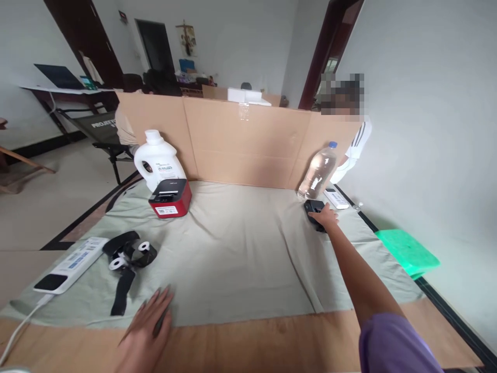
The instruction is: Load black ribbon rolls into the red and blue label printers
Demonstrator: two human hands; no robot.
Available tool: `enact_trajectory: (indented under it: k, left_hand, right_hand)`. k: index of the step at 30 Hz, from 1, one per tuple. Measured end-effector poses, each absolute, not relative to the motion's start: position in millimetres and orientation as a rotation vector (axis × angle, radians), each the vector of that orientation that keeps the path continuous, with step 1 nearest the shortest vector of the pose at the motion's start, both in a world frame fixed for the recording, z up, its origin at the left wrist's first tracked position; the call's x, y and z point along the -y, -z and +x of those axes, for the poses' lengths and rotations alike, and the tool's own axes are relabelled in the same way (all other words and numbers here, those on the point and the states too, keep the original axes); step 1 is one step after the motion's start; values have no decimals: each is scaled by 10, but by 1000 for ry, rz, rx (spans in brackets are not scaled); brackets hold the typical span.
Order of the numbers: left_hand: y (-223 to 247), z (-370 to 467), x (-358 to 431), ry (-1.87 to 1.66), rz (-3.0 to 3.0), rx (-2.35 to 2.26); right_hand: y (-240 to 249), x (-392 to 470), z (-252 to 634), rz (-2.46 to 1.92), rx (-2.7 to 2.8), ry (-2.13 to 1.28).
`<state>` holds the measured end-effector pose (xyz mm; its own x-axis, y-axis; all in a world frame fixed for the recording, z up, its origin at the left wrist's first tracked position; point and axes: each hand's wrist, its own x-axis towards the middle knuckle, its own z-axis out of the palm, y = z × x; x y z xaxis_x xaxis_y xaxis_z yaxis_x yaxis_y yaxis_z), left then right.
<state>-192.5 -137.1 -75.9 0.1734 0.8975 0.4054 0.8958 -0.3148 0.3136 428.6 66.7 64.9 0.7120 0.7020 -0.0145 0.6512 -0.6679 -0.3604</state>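
My right hand (325,216) reaches far out to the right and grips a small black box-shaped device (315,210). Its fingers partly cover the device, which rests on the grey-green cloth. Close behind that stands a clear plastic bottle (319,173) with a blue cap. My left hand (151,321) lies flat, fingers stretched out, at the front edge of the cloth (233,259). A black strap-like bundle with two white paper rolls (130,256) is the nearest thing beyond it. Farther back sits a red and black receipt printer (171,198).
A white jug (161,160) stands behind the printer, before an upright cardboard panel (244,142). White power strips lie at the left (72,264) and the far right (337,198). A green plastic item (407,251) is beside the table's right edge. A person (359,140) is behind the panel.
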Motion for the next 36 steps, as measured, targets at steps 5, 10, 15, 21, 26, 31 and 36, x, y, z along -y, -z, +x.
enact_trajectory:
  k: [5, 10, 15, 21, 26, 31, 36]
  left_hand:
    - [743, -1905, 1378, -851, 2424, -1851]
    - [774, -1913, 1363, -868, 2423, -1852]
    - [714, -1858, 1350, -891, 2411, -1857]
    - [596, -1801, 1382, -832, 2400, -1877]
    - [570, -1767, 1385, -817, 2384, -1901]
    - [572, -1774, 1393, -851, 2403, -1899]
    - [301, -1620, 1408, -999, 2350, -1926]
  right_hand:
    - [-631, -745, 4142, -2659, 953, -226]
    - [-605, -378, 3312, -2444, 1178, 85]
    - [-573, 16, 2170, -2164, 1396, -10]
    - [-451, 193, 1386, -2109, 1466, -18]
    - [-371, 222, 1239, -2133, 1406, 29]
    - [-304, 277, 1253, -2132, 1397, -53]
    - [-245, 214, 1592, -1872, 1341, -339]
